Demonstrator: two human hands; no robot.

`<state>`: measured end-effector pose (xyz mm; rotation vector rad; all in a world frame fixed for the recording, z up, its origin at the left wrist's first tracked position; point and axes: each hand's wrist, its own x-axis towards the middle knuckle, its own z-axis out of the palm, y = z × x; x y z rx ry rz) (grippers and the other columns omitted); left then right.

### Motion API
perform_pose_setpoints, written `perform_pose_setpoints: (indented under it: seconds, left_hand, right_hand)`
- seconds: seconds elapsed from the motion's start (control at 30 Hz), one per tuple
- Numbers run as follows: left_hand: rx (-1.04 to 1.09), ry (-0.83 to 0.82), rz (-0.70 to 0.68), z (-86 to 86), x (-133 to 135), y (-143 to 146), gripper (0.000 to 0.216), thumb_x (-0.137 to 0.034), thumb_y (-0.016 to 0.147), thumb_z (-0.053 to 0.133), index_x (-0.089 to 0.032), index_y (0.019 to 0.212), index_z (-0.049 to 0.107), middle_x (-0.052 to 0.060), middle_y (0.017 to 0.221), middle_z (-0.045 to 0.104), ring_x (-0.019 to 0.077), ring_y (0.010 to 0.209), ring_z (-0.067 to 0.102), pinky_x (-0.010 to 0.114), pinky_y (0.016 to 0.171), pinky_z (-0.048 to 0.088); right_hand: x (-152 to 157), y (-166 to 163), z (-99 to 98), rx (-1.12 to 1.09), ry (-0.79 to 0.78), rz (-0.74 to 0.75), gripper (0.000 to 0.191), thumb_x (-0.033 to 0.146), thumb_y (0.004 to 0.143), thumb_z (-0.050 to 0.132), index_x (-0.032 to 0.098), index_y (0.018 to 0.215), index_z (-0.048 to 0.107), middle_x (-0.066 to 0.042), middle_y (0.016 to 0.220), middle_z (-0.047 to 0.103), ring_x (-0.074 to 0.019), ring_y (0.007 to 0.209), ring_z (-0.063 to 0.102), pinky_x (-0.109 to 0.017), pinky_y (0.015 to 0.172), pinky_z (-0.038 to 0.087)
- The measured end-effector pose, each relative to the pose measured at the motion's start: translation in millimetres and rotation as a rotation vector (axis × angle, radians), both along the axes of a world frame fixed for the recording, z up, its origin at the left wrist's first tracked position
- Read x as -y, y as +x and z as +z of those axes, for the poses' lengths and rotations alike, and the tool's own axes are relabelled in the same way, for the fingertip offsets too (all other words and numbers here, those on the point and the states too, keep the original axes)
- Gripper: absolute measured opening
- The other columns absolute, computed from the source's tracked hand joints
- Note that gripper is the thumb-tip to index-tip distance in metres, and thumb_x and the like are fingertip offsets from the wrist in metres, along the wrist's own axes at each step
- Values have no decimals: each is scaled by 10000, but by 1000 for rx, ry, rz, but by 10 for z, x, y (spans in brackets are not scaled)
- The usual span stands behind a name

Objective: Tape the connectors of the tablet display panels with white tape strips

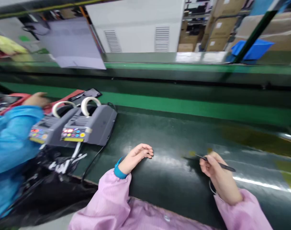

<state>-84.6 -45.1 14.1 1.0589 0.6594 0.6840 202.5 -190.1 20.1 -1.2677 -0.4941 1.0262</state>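
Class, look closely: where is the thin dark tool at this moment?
In the head view, the thin dark tool is toward the right, held in the person's right hand, its narrow tip pointing left above the dark green tabletop.

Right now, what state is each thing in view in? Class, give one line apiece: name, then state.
Left hand, loosely curled, nothing seen in it
Right hand, closed on a dark slim tool
Dark slim tool, held, thin end pointing left
Blue wristband, worn
Two grey machines, side by side, each with a white roll upright
White strips, loose
Cardboard boxes, stacked
Co-worker's hand, blurred, grip unclear
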Motion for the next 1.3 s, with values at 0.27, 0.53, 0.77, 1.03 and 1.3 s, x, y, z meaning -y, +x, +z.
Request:
perform_pose_setpoints:
  seconds: [0.27,0.53,0.77,1.03,1.3]
  left_hand:
    - [221,44,728,82,198,-928,395,-480,764,823,-171,771,576,-31,651,523,122,619,551,292,681,515]
    - [229,-37,1094,270,85,-1457,438,-413,935,666,-194,676,389,-88,582,350,71,503,390,233,625,491]
    - [85,116,977,219,185,-1022,324,-350,823,801,-194,738,529,-62,639,490,88,616,484,192,644,445]
    - [-148,104,-114,97,-4,149,343,-443,744,850,-154,877,723,34,786,686,141,727,600,247,697,461]
    - [83,-154,-87,39,-685,753,386,-444,772,802,-180,957,590,12,816,647,148,745,652,323,747,563]
  right_hand:
    - [107,50,-65,-18,-205,9,430,572,657,856,216,751,633,-28,702,645,-139,571,547,-210,436,443]
    - [80,-6,-7,30,-188,39,463,603,654,838,211,692,594,-22,670,617,-116,519,472,-213,416,403]
    - [-28,-67,-19,36,-19,20,424,570,711,821,219,688,584,-21,620,623,-112,454,467,-222,391,339]
    - [-318,-52,99,168,178,-49,382,535,822,756,227,746,542,8,636,658,-101,464,519,-210,425,358]
    - [-900,185,104,200,207,33,482,623,765,764,217,710,509,6,607,656,-103,452,509,-222,424,347]
